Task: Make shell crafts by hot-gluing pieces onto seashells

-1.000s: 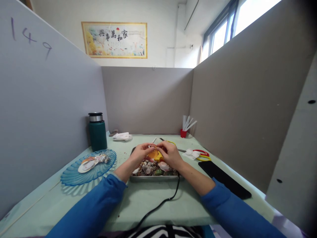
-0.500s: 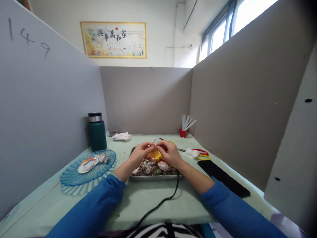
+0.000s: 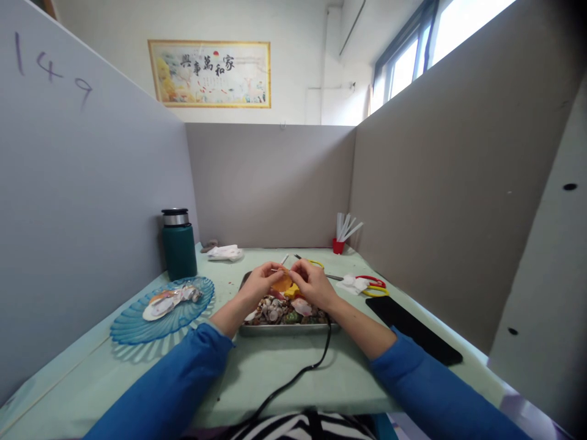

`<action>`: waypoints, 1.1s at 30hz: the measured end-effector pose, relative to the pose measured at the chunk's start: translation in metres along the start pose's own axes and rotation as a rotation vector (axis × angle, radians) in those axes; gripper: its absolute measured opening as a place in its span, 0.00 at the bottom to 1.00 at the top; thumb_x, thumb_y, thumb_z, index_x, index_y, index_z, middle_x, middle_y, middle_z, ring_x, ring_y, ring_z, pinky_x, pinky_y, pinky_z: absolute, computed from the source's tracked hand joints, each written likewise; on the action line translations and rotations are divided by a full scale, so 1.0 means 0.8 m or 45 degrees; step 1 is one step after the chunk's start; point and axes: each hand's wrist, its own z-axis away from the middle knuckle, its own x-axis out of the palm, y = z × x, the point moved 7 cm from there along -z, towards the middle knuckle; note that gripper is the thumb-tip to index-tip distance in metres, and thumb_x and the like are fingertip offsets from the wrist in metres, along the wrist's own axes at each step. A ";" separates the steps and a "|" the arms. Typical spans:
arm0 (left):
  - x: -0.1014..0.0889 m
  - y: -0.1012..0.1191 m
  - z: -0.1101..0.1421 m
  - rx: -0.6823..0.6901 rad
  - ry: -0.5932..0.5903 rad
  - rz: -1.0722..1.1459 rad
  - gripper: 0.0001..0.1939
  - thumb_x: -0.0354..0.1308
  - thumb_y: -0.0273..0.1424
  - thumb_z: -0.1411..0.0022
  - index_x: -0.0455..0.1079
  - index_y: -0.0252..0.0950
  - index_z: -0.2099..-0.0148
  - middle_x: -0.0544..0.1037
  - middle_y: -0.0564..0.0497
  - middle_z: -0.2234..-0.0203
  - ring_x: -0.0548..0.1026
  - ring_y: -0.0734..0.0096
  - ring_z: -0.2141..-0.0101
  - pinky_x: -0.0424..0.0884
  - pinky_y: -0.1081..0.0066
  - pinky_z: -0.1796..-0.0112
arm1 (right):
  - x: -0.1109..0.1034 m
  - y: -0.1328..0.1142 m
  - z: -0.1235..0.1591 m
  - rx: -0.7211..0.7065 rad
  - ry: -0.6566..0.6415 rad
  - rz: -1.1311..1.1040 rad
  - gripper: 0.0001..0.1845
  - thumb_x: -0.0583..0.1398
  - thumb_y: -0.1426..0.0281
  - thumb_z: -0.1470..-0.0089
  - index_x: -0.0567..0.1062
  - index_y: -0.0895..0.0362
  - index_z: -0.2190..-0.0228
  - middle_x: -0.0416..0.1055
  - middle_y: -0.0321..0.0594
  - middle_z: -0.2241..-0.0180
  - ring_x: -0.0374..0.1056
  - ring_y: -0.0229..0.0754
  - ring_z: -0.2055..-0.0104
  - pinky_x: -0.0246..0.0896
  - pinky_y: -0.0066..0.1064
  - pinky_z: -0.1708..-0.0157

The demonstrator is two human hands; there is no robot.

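Over the metal tray point(image 3: 288, 330), my left hand point(image 3: 257, 286) pinches an orange shell point(image 3: 282, 283) between thumb and fingers. My right hand point(image 3: 314, 285) meets it from the other side, thumb and fingertips pressed together at the shell's upper edge. What the right fingertips pinch is too small to tell. Beneath both hands, many small seashells point(image 3: 274, 313) fill the tray, with a pinkish shell point(image 3: 301, 307) on top. A bright yellow object point(image 3: 292, 291) lies just below the right fingers, partly covered. A black cord point(image 3: 300, 373) runs from the tray's right side toward my lap.
To the left, a blue scalloped plate point(image 3: 132, 333) carries several shells point(image 3: 167, 302); behind it stands a green bottle point(image 3: 179, 250). Scissors point(image 3: 378, 287), white tissue point(image 3: 353, 284) and a black flat object point(image 3: 413, 330) lie right. A red cup point(image 3: 338, 246) holds white sticks. Grey partitions point(image 3: 270, 183) enclose the table.
The orange shell has tilted slightly between my fingers, and my hands have shifted very little. The whole view has moved a touch. Everything on the table stays put.
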 end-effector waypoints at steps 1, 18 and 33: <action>0.000 0.000 0.000 0.004 -0.006 -0.003 0.18 0.61 0.39 0.51 0.64 0.32 0.61 0.71 0.48 0.69 0.73 0.68 0.69 0.73 0.72 0.79 | 0.000 0.001 0.000 0.009 0.003 0.013 0.09 0.54 0.64 0.46 0.67 0.57 0.72 0.68 0.34 0.76 0.63 0.34 0.76 0.56 0.24 0.76; -0.001 0.001 0.000 0.024 -0.021 -0.007 0.20 0.59 0.44 0.50 0.65 0.33 0.64 0.72 0.51 0.74 0.71 0.73 0.75 0.71 0.74 0.81 | 0.010 0.016 -0.002 0.254 -0.155 -0.229 0.13 0.54 0.62 0.47 0.66 0.57 0.76 0.65 0.31 0.82 0.62 0.33 0.79 0.56 0.24 0.77; 0.000 0.006 0.001 0.042 -0.096 -0.002 0.19 0.59 0.43 0.49 0.64 0.32 0.64 0.71 0.50 0.73 0.72 0.72 0.75 0.69 0.76 0.85 | 0.007 0.014 0.000 0.140 -0.124 -0.214 0.13 0.54 0.63 0.45 0.65 0.57 0.77 0.64 0.31 0.82 0.61 0.32 0.80 0.55 0.23 0.77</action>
